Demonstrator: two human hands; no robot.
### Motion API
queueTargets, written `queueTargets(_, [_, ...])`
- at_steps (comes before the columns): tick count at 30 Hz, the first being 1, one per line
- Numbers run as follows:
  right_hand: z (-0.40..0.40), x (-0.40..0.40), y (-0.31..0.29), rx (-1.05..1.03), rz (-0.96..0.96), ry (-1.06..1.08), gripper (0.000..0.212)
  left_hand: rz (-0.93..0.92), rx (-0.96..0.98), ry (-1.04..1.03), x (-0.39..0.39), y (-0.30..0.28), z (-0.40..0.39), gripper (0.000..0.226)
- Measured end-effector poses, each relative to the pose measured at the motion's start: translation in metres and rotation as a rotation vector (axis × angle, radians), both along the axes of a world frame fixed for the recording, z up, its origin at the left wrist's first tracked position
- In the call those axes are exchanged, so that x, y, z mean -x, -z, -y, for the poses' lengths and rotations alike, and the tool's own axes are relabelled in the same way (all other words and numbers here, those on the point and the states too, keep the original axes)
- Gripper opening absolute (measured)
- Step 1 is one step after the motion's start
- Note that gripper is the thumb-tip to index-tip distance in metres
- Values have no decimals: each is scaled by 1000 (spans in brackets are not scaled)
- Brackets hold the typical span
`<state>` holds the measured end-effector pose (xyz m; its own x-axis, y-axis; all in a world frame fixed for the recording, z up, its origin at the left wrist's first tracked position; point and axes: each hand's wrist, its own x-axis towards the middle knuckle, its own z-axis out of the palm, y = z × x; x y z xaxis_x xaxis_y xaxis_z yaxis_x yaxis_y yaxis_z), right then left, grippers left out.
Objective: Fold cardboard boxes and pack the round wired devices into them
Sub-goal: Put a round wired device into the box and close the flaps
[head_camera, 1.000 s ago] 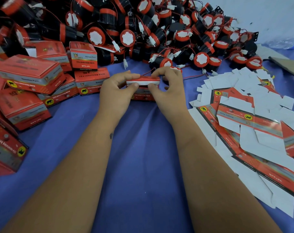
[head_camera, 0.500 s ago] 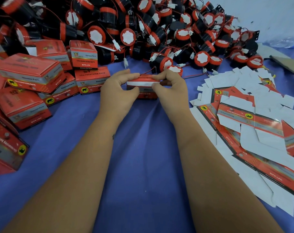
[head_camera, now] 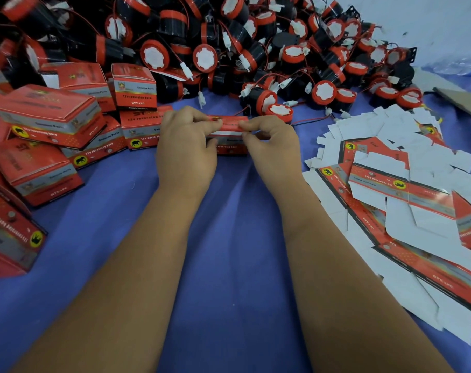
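Left hand: the left hand (head_camera: 187, 146) has its fingers curled over the left end of a small red box (head_camera: 230, 135), thumb and fingertips pinching the top flap.
Right hand: the right hand (head_camera: 273, 142) mirrors it on the right end, fingers curled and pinching the same flap from that side.
Box in hand: it stands on the blue cloth (head_camera: 229, 265) of the counter, about mid-width and toward the far edge; its red top flap is bent over a white strip of inner card, and the printed front wall shows between the two hands. Whether a device is inside cannot be told.
Round devices: a large heap of red-and-black round wired devices (head_camera: 255, 57) fills the far edge of the counter, wires and white plugs tangled through it; the nearest ones (head_camera: 269, 103) lie just beyond the box, close to the right hand's knuckles.
Finished boxes: closed red boxes (head_camera: 67, 130) are stacked along the left edge, the nearest touching or just beside the left hand.
Flat blanks: unfolded cardboard blanks (head_camera: 404, 197) are spread in overlapping layers along the right edge, white sides and red printed sides mixed, near the right forearm.
Other things: a brown cardboard sheet (head_camera: 463, 100) and a clear plastic bottle (head_camera: 460, 67) lie at the far right corner.
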<state>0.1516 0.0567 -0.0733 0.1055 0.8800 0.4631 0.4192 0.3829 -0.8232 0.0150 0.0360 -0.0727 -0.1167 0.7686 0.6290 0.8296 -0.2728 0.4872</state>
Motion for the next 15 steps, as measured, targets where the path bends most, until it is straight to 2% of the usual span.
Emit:
queueTargets(4, [0,-1,-1,50,62,22,26,-76,19,-34,0,-2,0,30])
queueTargets(10, [1,2,-4,41,358,66,25,-155,98,-82,-1,-6,2,29])
queueTargets(13, [5,5,-5,91,253,23,14,-86,126,-54,-3,-4,3,28])
queueTargets(15, [7,8,-4,121,195,-34,18,32,123,-23,-4,-3,4,26])
